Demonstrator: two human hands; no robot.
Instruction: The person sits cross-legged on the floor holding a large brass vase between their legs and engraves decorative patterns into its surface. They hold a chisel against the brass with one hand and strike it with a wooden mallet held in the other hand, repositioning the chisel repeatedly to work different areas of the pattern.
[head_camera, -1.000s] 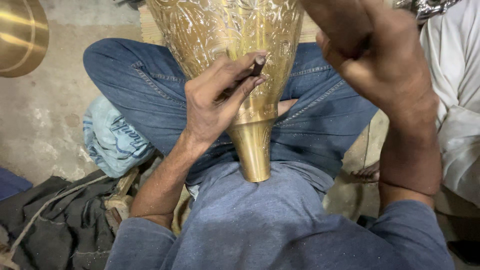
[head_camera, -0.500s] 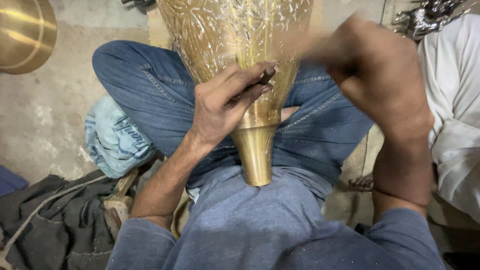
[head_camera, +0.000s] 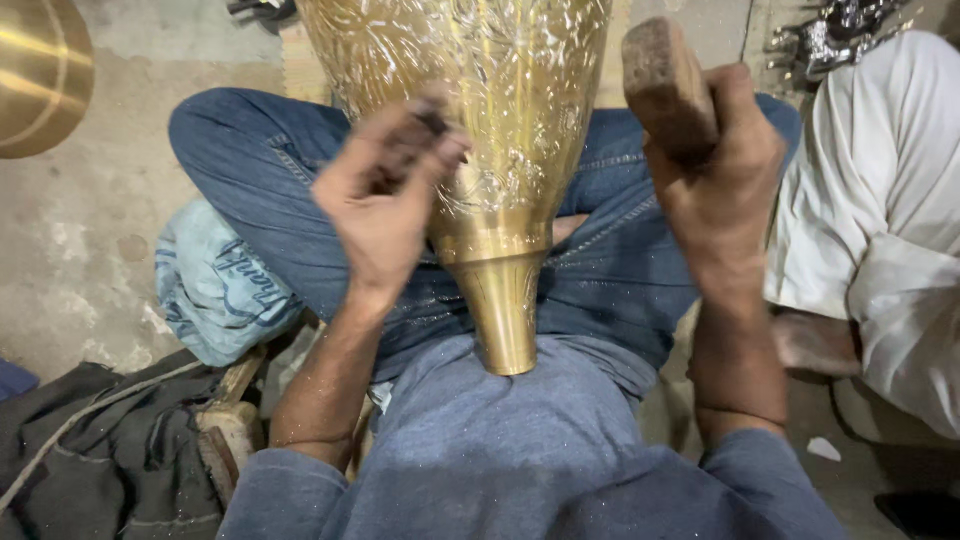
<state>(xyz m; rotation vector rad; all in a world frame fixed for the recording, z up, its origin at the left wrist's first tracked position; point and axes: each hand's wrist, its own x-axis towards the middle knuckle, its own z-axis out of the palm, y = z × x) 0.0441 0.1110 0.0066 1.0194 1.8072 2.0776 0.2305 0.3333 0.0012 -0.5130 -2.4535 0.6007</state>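
Note:
A large engraved brass vase (head_camera: 500, 150) lies between my crossed legs, its narrow neck pointing at my belly. My left hand (head_camera: 385, 195) is closed on a small dark chisel (head_camera: 432, 122), whose tip sits against the vase's engraved side. My right hand (head_camera: 720, 180) is raised to the right of the vase and grips a wooden mallet (head_camera: 665, 85), its brown block head showing above the fist. The mallet is clear of the chisel.
A second brass piece (head_camera: 40, 75) lies at the top left on the concrete floor. A light blue cloth bag (head_camera: 215, 290) sits by my left knee, dark cloth (head_camera: 100, 460) beside it. Another person in white clothing (head_camera: 880, 230) sits at the right. Metal tools (head_camera: 840, 35) lie at the top right.
My right hand has lifted back from over the vase to the right, showing the mallet. My left hand with the chisel has slid a little up the vase.

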